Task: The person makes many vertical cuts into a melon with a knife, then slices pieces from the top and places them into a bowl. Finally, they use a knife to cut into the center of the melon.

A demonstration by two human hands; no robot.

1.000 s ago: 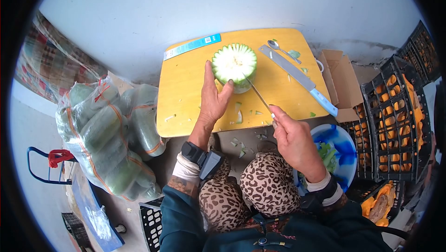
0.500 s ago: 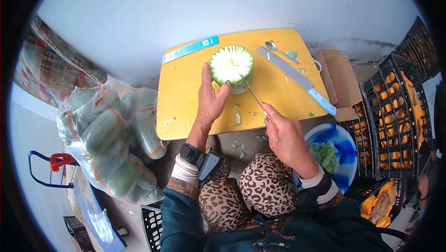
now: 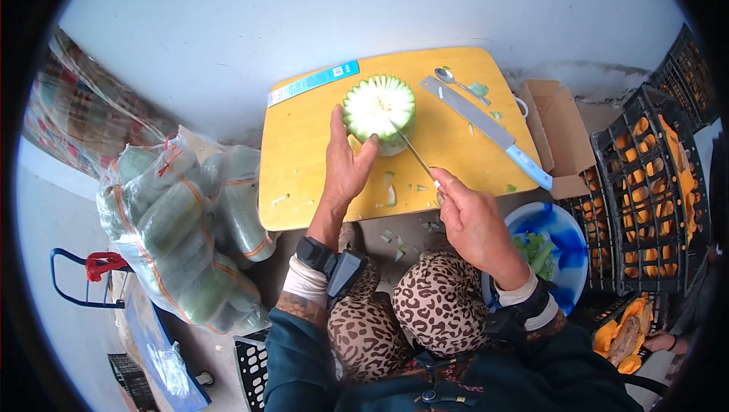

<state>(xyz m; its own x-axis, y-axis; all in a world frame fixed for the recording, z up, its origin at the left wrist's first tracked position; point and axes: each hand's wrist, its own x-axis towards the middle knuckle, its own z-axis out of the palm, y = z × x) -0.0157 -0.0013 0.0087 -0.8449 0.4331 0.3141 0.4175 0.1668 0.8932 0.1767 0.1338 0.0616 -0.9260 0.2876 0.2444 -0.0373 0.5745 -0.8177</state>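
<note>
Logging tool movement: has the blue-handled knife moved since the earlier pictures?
No: the blue-handled knife lies at the same place and angle on the yellow table.

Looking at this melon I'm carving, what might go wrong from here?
The small knife in your right hand meets the melon near your left hand, so a slip might cut your thumb.

The big knife has its handle at the edge of the table; a bump could knock it off.

Scraps on the floor by your feet may be slippery.
</note>
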